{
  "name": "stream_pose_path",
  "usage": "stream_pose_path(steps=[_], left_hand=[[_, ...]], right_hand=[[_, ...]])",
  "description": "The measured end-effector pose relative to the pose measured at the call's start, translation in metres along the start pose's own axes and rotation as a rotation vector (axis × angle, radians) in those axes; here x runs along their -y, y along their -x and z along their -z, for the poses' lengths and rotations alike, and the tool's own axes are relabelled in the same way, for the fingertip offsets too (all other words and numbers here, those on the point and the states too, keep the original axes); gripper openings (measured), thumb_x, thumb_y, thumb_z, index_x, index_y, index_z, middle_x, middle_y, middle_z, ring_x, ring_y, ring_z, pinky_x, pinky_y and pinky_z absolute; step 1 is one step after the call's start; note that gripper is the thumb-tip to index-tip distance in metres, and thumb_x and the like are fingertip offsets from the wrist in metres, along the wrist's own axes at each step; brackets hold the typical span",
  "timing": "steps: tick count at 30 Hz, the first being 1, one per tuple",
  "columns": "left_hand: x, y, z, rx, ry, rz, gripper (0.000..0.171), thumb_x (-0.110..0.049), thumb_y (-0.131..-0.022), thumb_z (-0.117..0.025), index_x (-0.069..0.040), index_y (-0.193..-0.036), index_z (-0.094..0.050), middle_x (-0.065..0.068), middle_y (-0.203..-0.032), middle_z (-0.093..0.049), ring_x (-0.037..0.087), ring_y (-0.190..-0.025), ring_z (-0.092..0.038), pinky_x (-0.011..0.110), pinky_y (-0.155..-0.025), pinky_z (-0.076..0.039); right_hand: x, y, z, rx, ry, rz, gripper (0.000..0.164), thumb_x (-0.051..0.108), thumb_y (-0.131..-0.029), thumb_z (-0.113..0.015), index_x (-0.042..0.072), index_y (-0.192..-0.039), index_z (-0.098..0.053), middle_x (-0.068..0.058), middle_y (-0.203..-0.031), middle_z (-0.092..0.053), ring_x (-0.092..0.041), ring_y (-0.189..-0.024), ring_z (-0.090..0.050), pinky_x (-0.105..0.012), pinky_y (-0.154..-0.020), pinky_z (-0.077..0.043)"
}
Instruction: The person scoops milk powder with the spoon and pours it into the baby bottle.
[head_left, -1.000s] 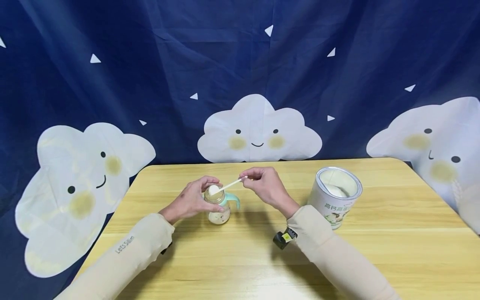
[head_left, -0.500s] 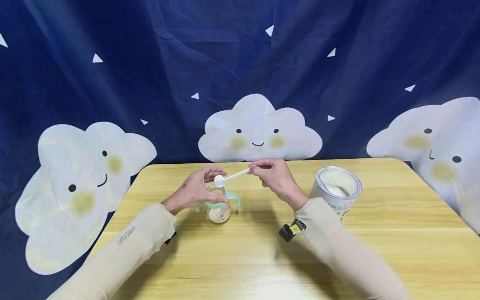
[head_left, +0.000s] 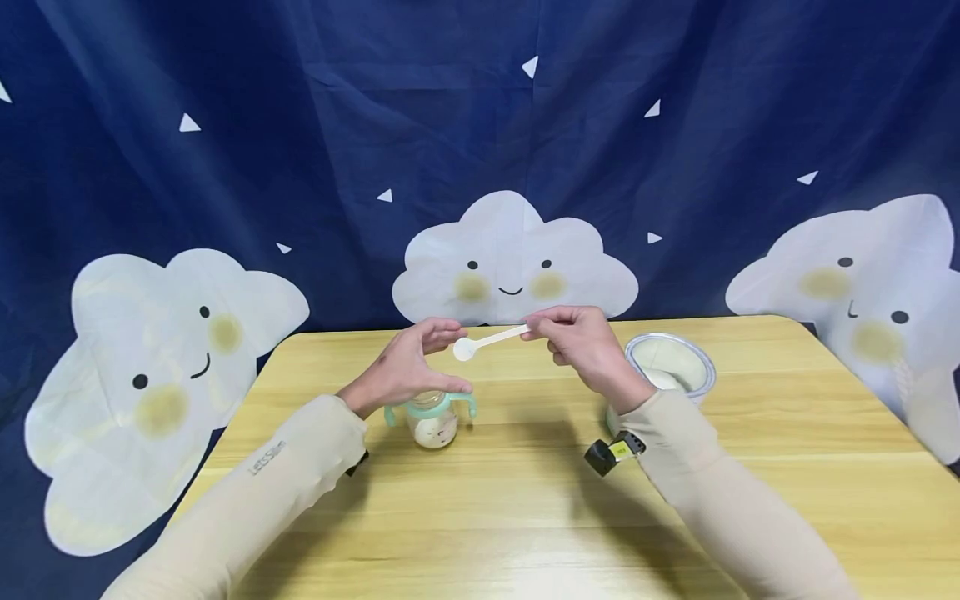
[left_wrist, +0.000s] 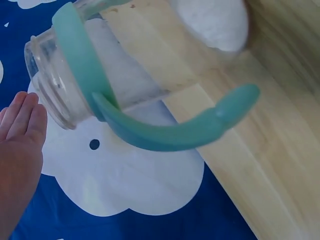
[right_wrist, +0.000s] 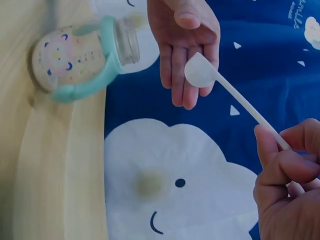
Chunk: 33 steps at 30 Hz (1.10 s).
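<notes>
A clear baby bottle (head_left: 432, 427) with a mint-green ring and two handles stands uncapped on the table, white stuff in its lower part. It bears a cartoon print in the right wrist view. My left hand (head_left: 408, 362) hovers over the bottle mouth, fingers and thumb spread apart and holding nothing. The palm of that left hand (right_wrist: 187, 47) faces the camera in the right wrist view. Between thumb and forefinger, my right hand (head_left: 585, 346) pinches the handle end of a white measuring scoop (head_left: 465, 348). The scoop's bowl is held up near the left fingers, above and right of the bottle.
A large white tin (head_left: 671, 364), lidless and with white powder inside, stands on the right, partly hidden by my right wrist. The wooden table (head_left: 480, 508) ends at a dark blue curtain (head_left: 450, 108) with smiling clouds.
The scoop has risen from over the bottle mouth and moved right with my right hand. My left hand has gone up from around the bottle's neck.
</notes>
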<state>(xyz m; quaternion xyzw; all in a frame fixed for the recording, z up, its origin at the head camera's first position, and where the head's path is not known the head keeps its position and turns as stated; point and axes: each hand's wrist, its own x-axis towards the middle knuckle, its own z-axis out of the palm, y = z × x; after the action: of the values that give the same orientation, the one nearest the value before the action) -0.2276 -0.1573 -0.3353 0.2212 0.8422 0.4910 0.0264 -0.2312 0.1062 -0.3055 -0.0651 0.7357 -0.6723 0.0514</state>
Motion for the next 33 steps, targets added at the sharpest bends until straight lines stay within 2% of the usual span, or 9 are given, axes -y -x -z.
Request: stream_pose_path(steps=[6, 11, 14, 17, 22, 28, 33], left_hand=[[-0.006, -0.004, -0.005, -0.007, 0.005, 0.025, 0.084, -0.020, -0.068, -0.095, -0.007, -0.138, -0.051, 0.004, -0.137, -0.060, 0.025, -0.134, -0.049, 0.044, -0.113, -0.038], [-0.011, -0.009, -0.012, 0.000, -0.006, 0.022, 0.087, -0.020, -0.067, -0.095, -0.006, -0.140, -0.049, 0.003, -0.139, -0.059, 0.025, -0.135, -0.048, 0.044, -0.113, -0.037], [-0.014, -0.012, -0.016, 0.008, -0.025, 0.006, 0.089, -0.021, -0.067, -0.095, -0.006, -0.141, -0.048, 0.002, -0.142, -0.057, 0.024, -0.137, -0.047, 0.045, -0.114, -0.036], [-0.017, -0.015, -0.020, 0.008, -0.033, -0.004, 0.091, -0.021, -0.066, -0.096, -0.008, -0.141, -0.048, 0.000, -0.143, -0.056, 0.023, -0.137, -0.046, 0.046, -0.114, -0.035], [-0.020, -0.019, -0.028, 0.010, -0.025, -0.008, 0.092, -0.022, -0.065, -0.096, -0.010, -0.142, -0.047, -0.001, -0.144, -0.055, 0.024, -0.138, -0.044, 0.046, -0.115, -0.034], [-0.027, -0.023, -0.040, 0.021, -0.009, -0.010, 0.093, -0.021, -0.065, -0.096, -0.011, -0.143, -0.046, 0.003, -0.146, -0.054, 0.026, -0.138, -0.043, 0.042, -0.115, -0.035], [-0.035, -0.029, -0.050, 0.029, -0.009, -0.025, 0.095, -0.023, -0.065, -0.096, -0.012, -0.144, -0.045, -0.001, -0.145, -0.054, 0.024, -0.138, -0.044, 0.040, -0.114, -0.036]], right_hand=[[0.002, 0.002, 0.014, -0.025, 0.007, -0.010, 0.027, 0.001, -0.089, -0.057, -0.013, -0.110, -0.066, 0.004, -0.072, -0.070, -0.003, -0.052, -0.039, -0.015, -0.046, -0.030], [0.005, 0.004, 0.026, -0.057, -0.005, -0.001, 0.025, -0.001, -0.088, -0.056, -0.013, -0.108, -0.065, 0.006, -0.068, -0.069, -0.003, -0.051, -0.040, -0.015, -0.045, -0.030], [0.008, 0.007, 0.036, -0.082, -0.014, 0.017, 0.018, 0.000, -0.089, -0.058, -0.008, -0.102, -0.068, 0.007, -0.067, -0.069, -0.003, -0.051, -0.040, -0.015, -0.045, -0.031], [0.011, 0.010, 0.046, -0.101, -0.008, 0.032, 0.012, 0.002, -0.089, -0.060, 0.002, -0.094, -0.071, 0.007, -0.067, -0.069, -0.004, -0.052, -0.040, -0.015, -0.046, -0.032], [0.014, 0.015, 0.062, -0.121, -0.002, 0.041, 0.019, 0.002, -0.090, -0.059, 0.016, -0.084, -0.071, 0.008, -0.068, -0.070, -0.003, -0.052, -0.040, -0.015, -0.046, -0.032], [0.014, 0.021, 0.078, -0.152, 0.015, 0.055, 0.023, 0.004, -0.091, -0.062, 0.021, -0.080, -0.072, 0.009, -0.069, -0.070, -0.002, -0.053, -0.042, -0.014, -0.047, -0.036], [0.013, 0.027, 0.093, -0.186, 0.040, 0.077, 0.025, 0.006, -0.092, -0.064, 0.025, -0.079, -0.074, 0.009, -0.069, -0.070, -0.002, -0.052, -0.041, -0.015, -0.046, -0.034]])
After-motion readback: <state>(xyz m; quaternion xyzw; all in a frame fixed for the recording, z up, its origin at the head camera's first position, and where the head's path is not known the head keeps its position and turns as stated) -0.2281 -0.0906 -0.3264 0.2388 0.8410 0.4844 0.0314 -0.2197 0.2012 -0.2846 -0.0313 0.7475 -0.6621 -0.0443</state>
